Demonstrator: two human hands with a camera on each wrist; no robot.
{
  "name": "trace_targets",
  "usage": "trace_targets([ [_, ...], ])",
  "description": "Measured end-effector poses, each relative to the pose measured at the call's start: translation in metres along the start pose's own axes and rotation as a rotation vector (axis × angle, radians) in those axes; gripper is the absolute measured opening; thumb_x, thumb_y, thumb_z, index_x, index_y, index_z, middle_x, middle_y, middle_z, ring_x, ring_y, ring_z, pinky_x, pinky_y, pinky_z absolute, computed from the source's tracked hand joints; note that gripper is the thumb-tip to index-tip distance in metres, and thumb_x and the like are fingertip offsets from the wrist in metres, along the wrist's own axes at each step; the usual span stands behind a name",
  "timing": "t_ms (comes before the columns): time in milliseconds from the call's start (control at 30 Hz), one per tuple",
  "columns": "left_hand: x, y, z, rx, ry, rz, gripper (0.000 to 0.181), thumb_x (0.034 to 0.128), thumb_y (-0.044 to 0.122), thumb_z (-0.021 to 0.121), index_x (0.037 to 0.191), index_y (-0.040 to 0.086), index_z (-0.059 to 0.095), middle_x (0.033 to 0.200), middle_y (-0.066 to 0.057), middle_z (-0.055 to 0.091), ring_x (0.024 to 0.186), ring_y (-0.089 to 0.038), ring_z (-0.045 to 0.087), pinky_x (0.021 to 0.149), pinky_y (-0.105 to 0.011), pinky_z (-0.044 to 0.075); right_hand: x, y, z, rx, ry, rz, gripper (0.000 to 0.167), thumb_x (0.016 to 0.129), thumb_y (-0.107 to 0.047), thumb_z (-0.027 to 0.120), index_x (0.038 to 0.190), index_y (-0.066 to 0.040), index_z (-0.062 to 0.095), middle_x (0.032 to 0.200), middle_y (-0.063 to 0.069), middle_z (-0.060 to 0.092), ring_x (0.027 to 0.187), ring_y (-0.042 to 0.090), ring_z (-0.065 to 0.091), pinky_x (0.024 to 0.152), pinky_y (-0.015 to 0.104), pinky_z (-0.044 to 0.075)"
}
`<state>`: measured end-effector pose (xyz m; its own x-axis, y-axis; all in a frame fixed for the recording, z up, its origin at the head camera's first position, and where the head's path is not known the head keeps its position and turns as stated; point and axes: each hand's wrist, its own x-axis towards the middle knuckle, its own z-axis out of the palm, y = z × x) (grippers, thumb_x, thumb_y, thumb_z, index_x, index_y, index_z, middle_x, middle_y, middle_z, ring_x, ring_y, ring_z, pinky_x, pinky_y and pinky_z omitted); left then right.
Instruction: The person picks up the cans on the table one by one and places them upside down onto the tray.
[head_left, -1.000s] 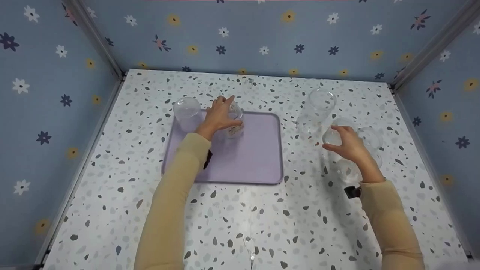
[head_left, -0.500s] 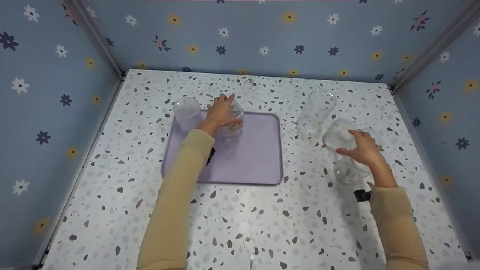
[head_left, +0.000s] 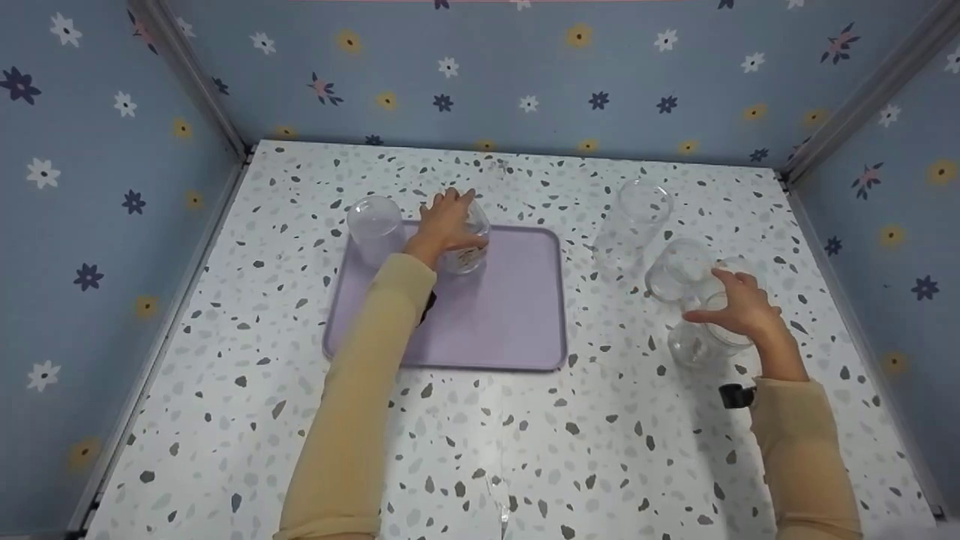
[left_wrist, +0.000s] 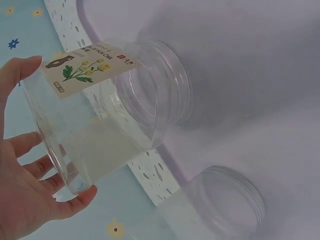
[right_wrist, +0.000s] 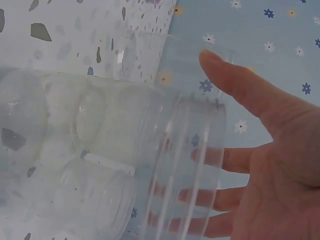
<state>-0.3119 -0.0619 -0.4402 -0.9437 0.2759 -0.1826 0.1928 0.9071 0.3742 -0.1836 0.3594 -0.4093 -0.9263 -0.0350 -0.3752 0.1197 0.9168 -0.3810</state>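
Observation:
My left hand grips a clear plastic jar with a flower-printed label around its base end. The jar's threaded neck points down at the lilac tray; whether it touches the tray I cannot tell. To its left on the tray stands another clear jar, also neck down. At the right, my right hand is spread around the upper end of a clear jar. Its thumb stands apart from the wall, and several fingers show through the plastic behind it.
A tall clear cylinder stands right of the tray. Another clear jar is close beside the right hand, and one more is partly hidden behind its fingers. Flower-patterned panels enclose the speckled table at the back and sides.
My right hand has moved right and toward me, from the nearer-left jar to the one it now surrounds. My left hand and its jar have shifted only slightly.

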Motion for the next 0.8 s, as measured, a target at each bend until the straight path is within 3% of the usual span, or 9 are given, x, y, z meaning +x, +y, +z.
trace_targets([
  [200,0.0026,-0.0003,-0.0003,-0.023,-0.020,-0.006,0.091,0.0723,0.047,0.066,0.142,0.012,0.019,0.139,-0.017,0.025,0.127,-0.033,0.020,0.099,-0.056,0.016,-0.0007,0.0034,0.0044,0.012,0.002,-0.025,0.099,0.074,-0.045,0.066,0.137,0.009,0.012,0.133,0.041,0.006,0.119,0.055,0.012,0.090,0.065,0.019],
  [567,0.0017,0.0005,-0.0030,-0.036,-0.029,0.009,0.085,0.0747,0.045,0.064,0.140,0.009,0.024,0.137,-0.018,0.028,0.126,-0.033,0.023,0.099,-0.056,0.018,-0.0057,0.0055,0.0086,0.003,0.056,-0.041,0.094,0.075,-0.040,0.067,0.133,0.014,0.018,0.128,0.042,0.017,0.116,0.054,0.020,0.091,0.061,0.023],
  [800,0.0029,-0.0019,-0.0027,-0.025,-0.032,0.009,0.085,0.0752,0.046,0.063,0.140,0.008,0.023,0.137,-0.018,0.028,0.125,-0.034,0.024,0.098,-0.056,0.020,-0.0086,0.0058,0.0100,-0.012,0.098,-0.075,0.081,0.076,-0.034,0.067,0.126,0.018,0.030,0.121,0.043,0.026,0.111,0.053,0.028,0.089,0.060,0.026],
])
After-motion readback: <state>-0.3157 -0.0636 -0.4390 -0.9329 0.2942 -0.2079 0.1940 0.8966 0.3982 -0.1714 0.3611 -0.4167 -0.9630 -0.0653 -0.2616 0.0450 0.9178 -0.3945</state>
